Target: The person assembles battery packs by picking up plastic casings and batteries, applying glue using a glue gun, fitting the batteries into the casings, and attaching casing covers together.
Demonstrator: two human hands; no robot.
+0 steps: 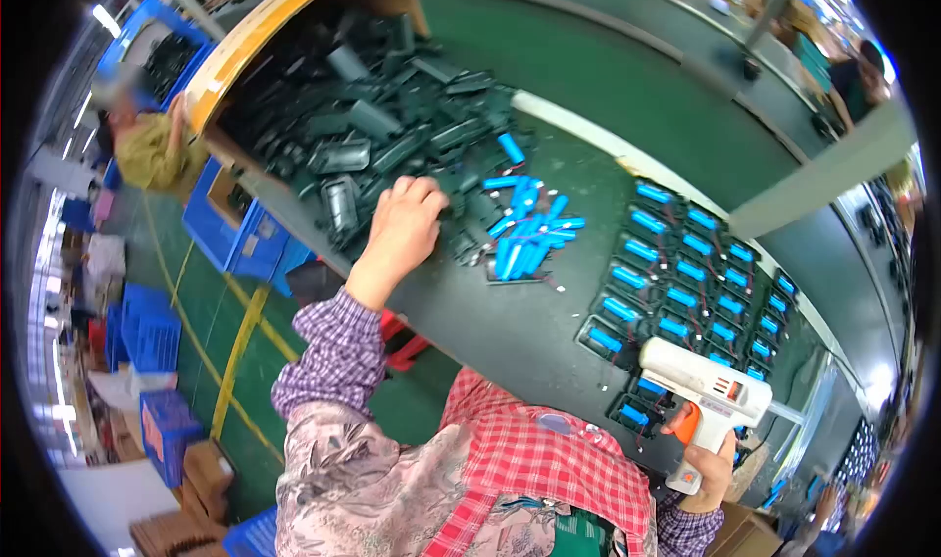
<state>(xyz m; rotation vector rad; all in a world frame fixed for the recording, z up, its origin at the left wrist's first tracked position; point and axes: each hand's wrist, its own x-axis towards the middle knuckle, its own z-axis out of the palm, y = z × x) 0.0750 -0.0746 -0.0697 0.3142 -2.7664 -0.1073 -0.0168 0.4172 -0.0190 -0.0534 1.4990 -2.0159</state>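
My left hand (407,226) rests at the edge of a heap of black plastic housings (372,121), fingers curled down; what they hold, if anything, is hidden. My right hand (708,464) is wrapped round the handle of a white glue gun (706,381) with an orange trigger, its nozzle pointing right. Rows of black housings with blue cells (629,278) lie just beyond the gun. Between the heap and the rows is a loose pile of blue cells (529,234) with thin wires.
A tipped yellow-edged bin (250,48) stands behind the heap. A white strip (573,126) borders the green conveyor (608,57). Blue crates (152,327) and cardboard boxes (208,474) stand on the floor at left. One person (147,150) is at upper left, another (858,87) at upper right.
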